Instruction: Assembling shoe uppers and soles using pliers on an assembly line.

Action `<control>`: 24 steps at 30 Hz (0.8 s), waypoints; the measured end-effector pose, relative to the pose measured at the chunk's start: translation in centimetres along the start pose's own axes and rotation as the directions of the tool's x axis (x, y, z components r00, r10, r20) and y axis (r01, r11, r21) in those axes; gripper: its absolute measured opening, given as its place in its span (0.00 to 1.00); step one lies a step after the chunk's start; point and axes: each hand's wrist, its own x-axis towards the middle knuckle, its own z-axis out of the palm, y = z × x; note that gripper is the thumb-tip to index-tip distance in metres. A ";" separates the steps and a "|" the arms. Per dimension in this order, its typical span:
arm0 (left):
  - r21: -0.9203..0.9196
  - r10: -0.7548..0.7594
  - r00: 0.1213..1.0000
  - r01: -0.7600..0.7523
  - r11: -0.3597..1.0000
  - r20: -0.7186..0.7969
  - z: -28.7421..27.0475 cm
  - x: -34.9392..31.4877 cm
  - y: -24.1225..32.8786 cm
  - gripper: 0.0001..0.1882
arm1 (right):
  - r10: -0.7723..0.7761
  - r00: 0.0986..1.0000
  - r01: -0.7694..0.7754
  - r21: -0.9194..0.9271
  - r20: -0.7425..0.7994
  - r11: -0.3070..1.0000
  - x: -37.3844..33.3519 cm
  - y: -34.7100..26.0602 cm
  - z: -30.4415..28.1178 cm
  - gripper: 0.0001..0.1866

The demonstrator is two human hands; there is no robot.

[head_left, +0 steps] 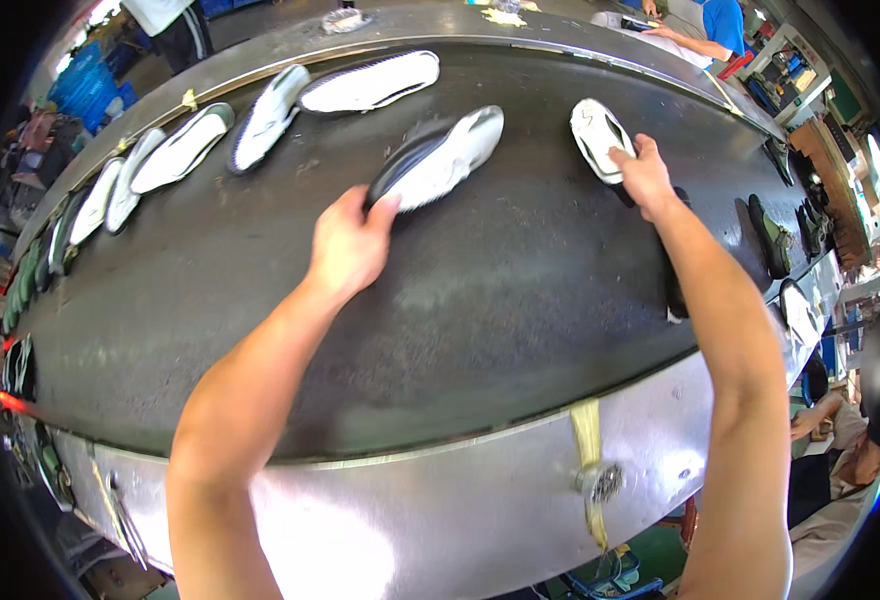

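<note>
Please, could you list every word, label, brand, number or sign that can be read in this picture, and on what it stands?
No text can be read here.
White shoe at the right hand: a small dark mark, too small to make out as letters.
White-and-black shoe in the left hand: blurred, no lettering to be read.
Metal ledge: no readable label or sign.
</note>
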 end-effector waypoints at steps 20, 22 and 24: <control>-0.901 -0.435 0.863 0.376 0.215 0.257 -12.2 -63.6 -3.7 0.30 | -0.944 0.038 0.749 0.616 0.328 0.244 -65.8 -5.4 -22.6 0.23; -0.924 -0.511 0.850 0.290 0.249 0.129 -7.1 -66.1 -7.3 0.07 | -0.950 -0.016 0.789 0.588 0.312 0.180 -68.9 -1.8 -21.7 0.21; -0.770 -0.463 0.884 0.252 0.587 -0.063 -2.9 -68.7 -10.4 0.05 | -0.880 -0.048 0.681 0.660 0.472 0.317 -70.0 3.0 -19.6 0.15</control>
